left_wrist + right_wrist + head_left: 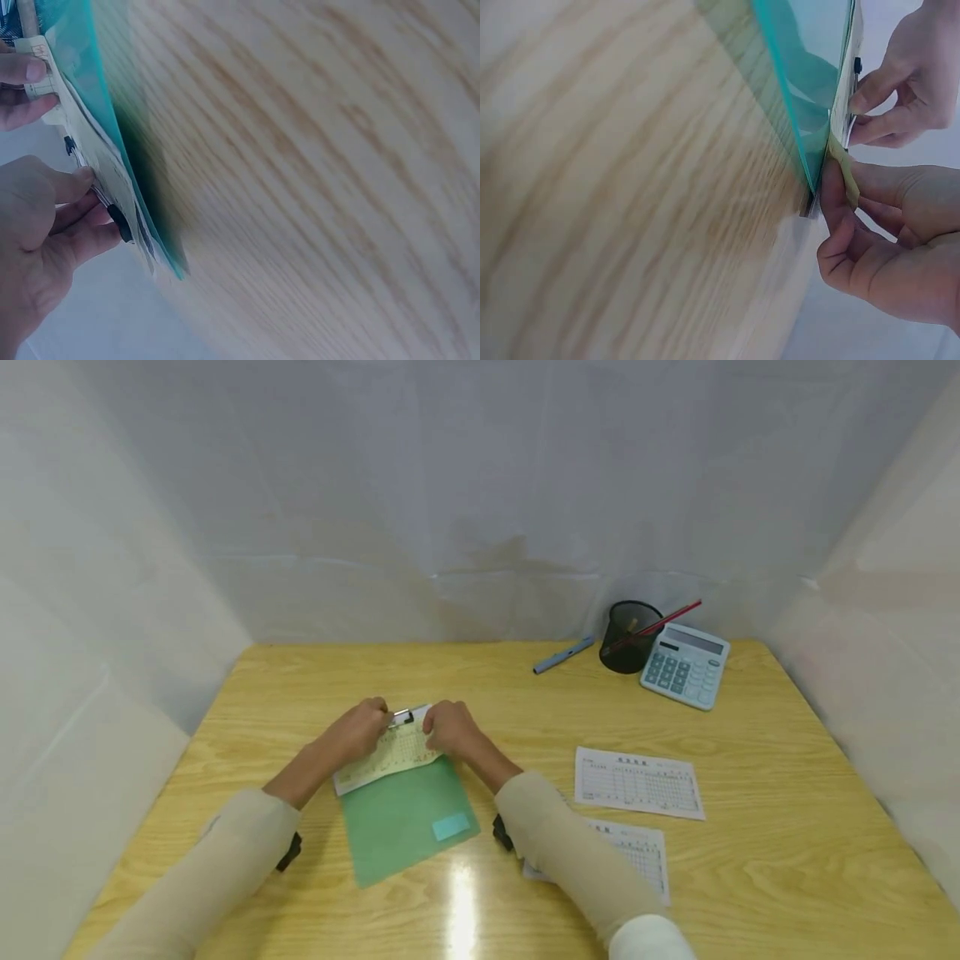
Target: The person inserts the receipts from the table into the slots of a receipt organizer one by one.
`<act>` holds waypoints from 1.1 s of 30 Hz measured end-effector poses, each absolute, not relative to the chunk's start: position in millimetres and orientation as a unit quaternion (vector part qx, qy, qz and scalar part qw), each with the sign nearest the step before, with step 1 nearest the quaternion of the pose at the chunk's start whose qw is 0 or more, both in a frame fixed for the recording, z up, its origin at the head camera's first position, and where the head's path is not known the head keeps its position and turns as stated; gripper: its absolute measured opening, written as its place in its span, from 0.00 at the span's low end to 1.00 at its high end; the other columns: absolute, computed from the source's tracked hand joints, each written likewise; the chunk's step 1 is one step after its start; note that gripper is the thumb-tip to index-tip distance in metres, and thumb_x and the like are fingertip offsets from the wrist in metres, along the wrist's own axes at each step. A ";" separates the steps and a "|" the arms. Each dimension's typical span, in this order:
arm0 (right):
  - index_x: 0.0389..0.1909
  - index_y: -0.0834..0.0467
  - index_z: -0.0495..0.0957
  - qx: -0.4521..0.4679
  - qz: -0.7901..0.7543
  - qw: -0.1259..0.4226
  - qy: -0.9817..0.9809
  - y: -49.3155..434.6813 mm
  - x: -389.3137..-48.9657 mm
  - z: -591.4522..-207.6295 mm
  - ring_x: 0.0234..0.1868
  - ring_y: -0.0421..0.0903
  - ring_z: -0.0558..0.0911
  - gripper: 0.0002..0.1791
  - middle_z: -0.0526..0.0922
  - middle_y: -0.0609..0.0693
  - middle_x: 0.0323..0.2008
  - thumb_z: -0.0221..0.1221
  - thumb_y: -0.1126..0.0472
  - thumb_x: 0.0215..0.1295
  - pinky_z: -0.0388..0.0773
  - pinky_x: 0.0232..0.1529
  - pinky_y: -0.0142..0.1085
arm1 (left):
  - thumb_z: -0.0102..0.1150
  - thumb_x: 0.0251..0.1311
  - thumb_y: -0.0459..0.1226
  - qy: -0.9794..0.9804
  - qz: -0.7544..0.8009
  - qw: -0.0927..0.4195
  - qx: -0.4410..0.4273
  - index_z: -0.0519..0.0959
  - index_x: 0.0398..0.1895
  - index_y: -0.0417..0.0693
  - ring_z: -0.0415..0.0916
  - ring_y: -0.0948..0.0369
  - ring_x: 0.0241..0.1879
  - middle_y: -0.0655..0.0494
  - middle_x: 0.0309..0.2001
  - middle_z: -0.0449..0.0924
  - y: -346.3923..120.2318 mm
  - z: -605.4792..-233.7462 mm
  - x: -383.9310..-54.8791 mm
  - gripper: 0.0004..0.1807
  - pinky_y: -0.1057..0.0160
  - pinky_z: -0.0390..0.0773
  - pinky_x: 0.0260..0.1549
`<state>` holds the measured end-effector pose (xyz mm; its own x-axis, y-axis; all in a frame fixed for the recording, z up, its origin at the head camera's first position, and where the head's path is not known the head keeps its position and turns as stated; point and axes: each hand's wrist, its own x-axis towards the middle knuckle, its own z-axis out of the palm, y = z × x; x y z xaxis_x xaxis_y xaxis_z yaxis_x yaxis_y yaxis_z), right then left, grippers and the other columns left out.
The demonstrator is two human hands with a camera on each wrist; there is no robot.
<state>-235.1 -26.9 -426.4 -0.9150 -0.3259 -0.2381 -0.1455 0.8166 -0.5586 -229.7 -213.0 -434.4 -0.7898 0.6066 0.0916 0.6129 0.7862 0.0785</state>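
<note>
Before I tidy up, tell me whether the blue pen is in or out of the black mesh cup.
Out: the blue pen lies on the table, beside the black mesh cup.

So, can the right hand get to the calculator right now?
Probably not yet: the right hand is pinching the yellow paper. If it let go, likely yes, since nothing seems to stand between it and the calculator.

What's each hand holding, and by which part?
Left hand: the black-ended metal clip, pinched on its bar between the ends. Right hand: the yellowish sheet, pinched at its edge, on the right-hand end.
</note>
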 end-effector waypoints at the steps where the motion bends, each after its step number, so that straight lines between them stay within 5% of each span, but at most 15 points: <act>1: 0.36 0.57 0.84 -0.125 -0.276 0.164 0.939 -27.6 -235.2 -426.3 0.53 0.50 0.74 0.08 0.84 0.50 0.43 0.67 0.66 0.52 0.75 0.57 0.38 | 0.56 0.59 0.25 -0.944 -0.050 0.033 -0.325 0.82 0.39 0.29 0.78 0.46 0.37 0.36 0.37 0.78 -213.0 -434.6 -229.4 0.08 0.59 0.84 0.32; 16: 0.40 0.56 0.83 -0.141 -0.252 0.153 0.945 -33.7 -242.4 -428.4 0.48 0.45 0.76 0.10 0.84 0.48 0.44 0.64 0.67 0.55 0.78 0.47 0.32 | 0.58 0.55 0.22 -0.942 -0.051 0.049 -0.328 0.82 0.35 0.30 0.78 0.44 0.38 0.35 0.38 0.78 -213.1 -436.7 -228.7 0.06 0.60 0.85 0.34; 29: 0.44 0.58 0.82 -0.149 -0.252 0.125 0.948 -27.2 -244.7 -429.2 0.51 0.47 0.79 0.13 0.83 0.50 0.48 0.63 0.66 0.56 0.81 0.49 0.35 | 0.59 0.57 0.25 -0.948 -0.036 0.051 -0.311 0.82 0.37 0.31 0.79 0.45 0.38 0.36 0.38 0.78 -211.9 -435.2 -226.7 0.07 0.59 0.85 0.35; 33: 0.46 0.58 0.81 -0.142 -0.263 0.119 0.947 -14.6 -245.5 -428.3 0.44 0.46 0.79 0.14 0.82 0.52 0.51 0.62 0.67 0.57 0.80 0.40 0.32 | 0.60 0.56 0.25 -0.947 -0.042 0.056 -0.314 0.83 0.36 0.32 0.80 0.46 0.36 0.37 0.36 0.79 -212.2 -435.1 -226.7 0.06 0.59 0.85 0.33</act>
<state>-245.5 -14.6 -428.3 -0.9312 -0.3321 -0.1500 -0.2072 0.8212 -0.5317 -226.7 -212.2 -435.1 -0.7969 0.5893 0.1326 0.5988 0.7996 0.0451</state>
